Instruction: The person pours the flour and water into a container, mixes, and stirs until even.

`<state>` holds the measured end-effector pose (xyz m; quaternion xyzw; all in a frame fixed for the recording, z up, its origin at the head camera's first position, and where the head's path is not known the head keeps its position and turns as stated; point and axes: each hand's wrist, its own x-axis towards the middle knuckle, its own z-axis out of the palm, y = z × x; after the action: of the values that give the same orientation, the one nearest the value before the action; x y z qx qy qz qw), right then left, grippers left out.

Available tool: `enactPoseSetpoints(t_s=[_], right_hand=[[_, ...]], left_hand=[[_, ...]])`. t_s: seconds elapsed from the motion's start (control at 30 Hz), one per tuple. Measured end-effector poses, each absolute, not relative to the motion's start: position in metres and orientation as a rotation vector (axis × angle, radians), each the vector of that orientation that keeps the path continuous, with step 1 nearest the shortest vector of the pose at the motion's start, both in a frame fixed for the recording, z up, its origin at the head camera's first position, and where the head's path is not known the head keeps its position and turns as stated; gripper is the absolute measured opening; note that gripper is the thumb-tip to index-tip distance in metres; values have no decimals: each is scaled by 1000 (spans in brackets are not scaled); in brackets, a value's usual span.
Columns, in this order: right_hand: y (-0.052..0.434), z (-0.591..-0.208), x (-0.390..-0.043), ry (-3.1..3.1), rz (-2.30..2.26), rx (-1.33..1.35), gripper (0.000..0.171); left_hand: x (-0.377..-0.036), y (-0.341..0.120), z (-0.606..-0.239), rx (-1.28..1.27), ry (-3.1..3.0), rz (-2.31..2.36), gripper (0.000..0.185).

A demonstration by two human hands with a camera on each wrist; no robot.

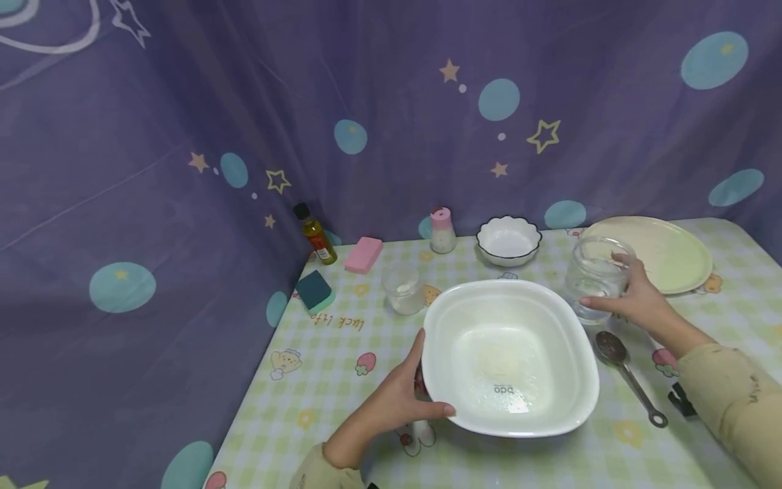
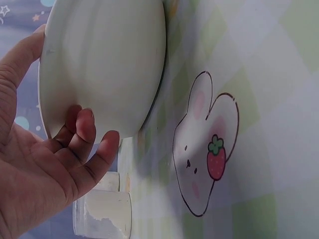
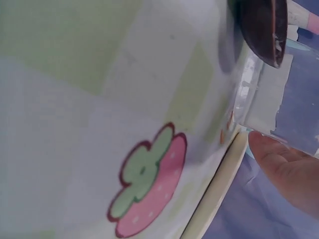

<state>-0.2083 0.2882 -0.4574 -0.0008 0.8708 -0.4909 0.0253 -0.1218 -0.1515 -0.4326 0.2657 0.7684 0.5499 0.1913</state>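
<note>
While, in the head view, the left hand [image 1: 397,399] is gripping a white basin [image 1: 507,353] over the counter [image 1: 275,401], the right hand [image 1: 641,299] is clasping a clear jar [image 1: 588,280] beside the basin's far-right corner. In the left wrist view, fingers [image 2: 84,130] are curling beneath the basin's rim. In the right wrist view, a metal spoon [image 3: 263,30] is lying near the jar.

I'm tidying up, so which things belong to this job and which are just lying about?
Held, so probably in use: white basin; clear jar.

Untouched, probably lying about: spoon; plate; scalloped bowl; shaker; small cup; bottle; pink block; green sponge.
</note>
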Motion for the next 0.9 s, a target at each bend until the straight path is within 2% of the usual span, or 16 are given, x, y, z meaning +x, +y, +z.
enactPoseSetpoints(t_s=[0.2,0.9], right_hand=[[287,-462,-211,2716,-1543,17,123],[283,-463,-211,2837,-1557,25,108]], left_hand=[[-121,-151,-433,746,2133,1565,122],[-121,-151,-434,725,2160,1546,122]])
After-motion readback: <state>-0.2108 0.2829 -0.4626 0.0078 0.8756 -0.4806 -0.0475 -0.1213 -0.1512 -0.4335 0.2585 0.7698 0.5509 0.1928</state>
